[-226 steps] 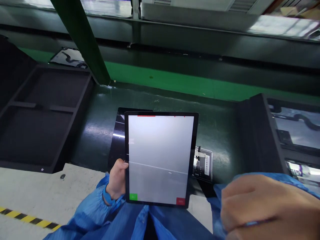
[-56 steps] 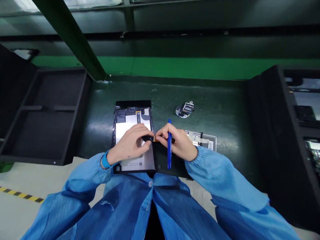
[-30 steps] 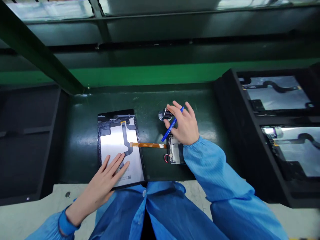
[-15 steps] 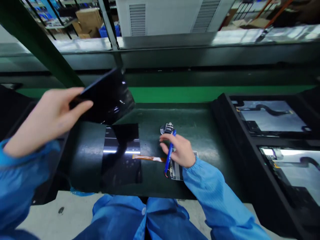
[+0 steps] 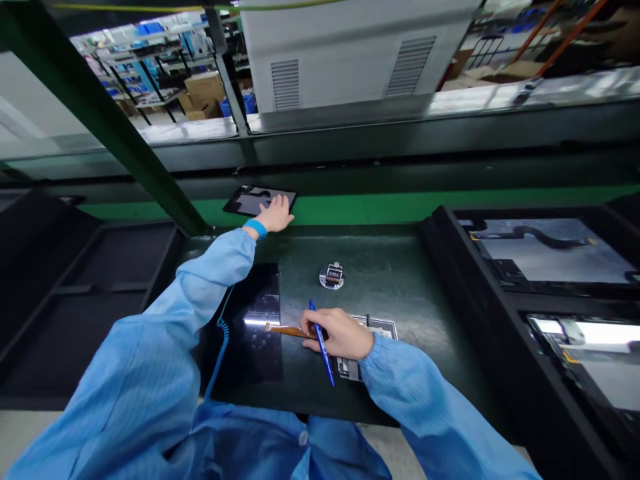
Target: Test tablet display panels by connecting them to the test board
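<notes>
My left hand is stretched far forward, fingers spread over the right part of a dark screen panel that lies grey side up on the green strip. A blue pen slants through the closed fingers of my right hand. That hand rests over a small circuit board, covering much of it. An orange ribbon cable runs left from under the fingers; whether they grip it I cannot tell. Its free end reaches a glossy black sheet. A metal tally counter stands beyond my right hand.
On the right, a black tray holds screen panels in its compartments. Another black divided tray is at the left, beside a slanting green post. A coiled blue cord runs from my left sleeve over the black sheet.
My left hand has moved forward and right, laid the screen panel on the green strip and opened. My right hand has come nearer and slightly left from beside the counter, still with the pen.
</notes>
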`<state>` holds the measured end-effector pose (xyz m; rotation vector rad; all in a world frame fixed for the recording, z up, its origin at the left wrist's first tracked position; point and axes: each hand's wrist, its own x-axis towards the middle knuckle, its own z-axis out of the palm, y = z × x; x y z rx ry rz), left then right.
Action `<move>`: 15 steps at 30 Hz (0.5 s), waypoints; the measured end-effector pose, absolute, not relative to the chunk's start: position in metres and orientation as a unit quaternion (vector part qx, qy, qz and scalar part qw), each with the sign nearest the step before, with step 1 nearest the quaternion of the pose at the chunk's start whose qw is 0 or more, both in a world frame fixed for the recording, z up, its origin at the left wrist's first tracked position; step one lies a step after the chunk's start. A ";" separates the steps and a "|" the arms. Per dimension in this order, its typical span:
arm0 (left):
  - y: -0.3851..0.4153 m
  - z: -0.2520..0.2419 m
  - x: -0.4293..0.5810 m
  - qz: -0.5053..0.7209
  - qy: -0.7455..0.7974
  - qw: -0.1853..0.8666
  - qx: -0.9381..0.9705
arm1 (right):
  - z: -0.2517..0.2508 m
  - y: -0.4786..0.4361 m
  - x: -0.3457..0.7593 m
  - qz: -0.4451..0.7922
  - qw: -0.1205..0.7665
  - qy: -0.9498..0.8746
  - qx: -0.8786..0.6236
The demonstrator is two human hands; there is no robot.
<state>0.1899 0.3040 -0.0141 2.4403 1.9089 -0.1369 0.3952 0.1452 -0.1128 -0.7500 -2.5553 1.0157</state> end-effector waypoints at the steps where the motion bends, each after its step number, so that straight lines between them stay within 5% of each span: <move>1: 0.287 -0.020 0.188 -0.064 0.604 0.028 0.794 | -0.112 0.144 0.395 0.364 0.147 -0.884 -0.256; 7: 0.111 -0.057 0.155 -0.182 0.527 0.041 0.829 | -0.101 0.138 0.399 0.461 0.196 -0.836 -0.226; 15: -0.031 -0.112 0.135 -0.041 0.554 0.007 0.831 | -0.092 0.143 0.401 0.523 0.284 -0.763 -0.253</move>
